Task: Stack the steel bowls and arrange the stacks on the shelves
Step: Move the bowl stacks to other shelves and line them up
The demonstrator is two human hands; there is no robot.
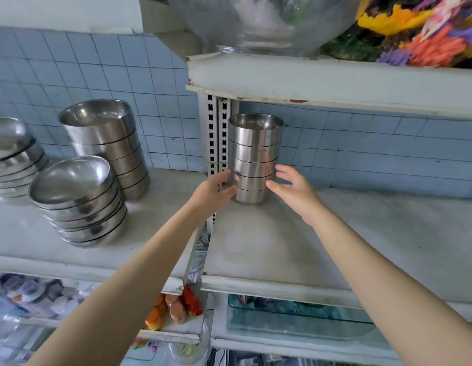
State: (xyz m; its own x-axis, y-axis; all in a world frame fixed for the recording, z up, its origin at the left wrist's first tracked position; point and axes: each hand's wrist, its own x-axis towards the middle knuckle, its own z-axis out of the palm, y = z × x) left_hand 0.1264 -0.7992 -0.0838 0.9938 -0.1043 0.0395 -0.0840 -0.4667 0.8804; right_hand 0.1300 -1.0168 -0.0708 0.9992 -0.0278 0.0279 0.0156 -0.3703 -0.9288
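A tall stack of steel bowls (254, 157) stands on the right shelf (361, 233), at its back left corner beside the slotted upright. My left hand (216, 188) cups the stack's lower left side, with fingers and thumb curved against it. On the other side, my right hand (292, 191) hovers with fingers spread, its thumb in front of the lowest bowls. Three more stacks stand on the left shelf (155, 228): a tall one (110, 143) at the back, a wider one (79, 202) in front, and one (13, 157) at the far left edge.
An upper shelf (335, 83) overhangs the stack closely, carrying a large glass bowl (263, 19) and artificial flowers (424, 30). The slotted metal upright (216, 133) separates the two shelves. Tiled wall runs behind. Lower shelves hold glass dishes and packets.
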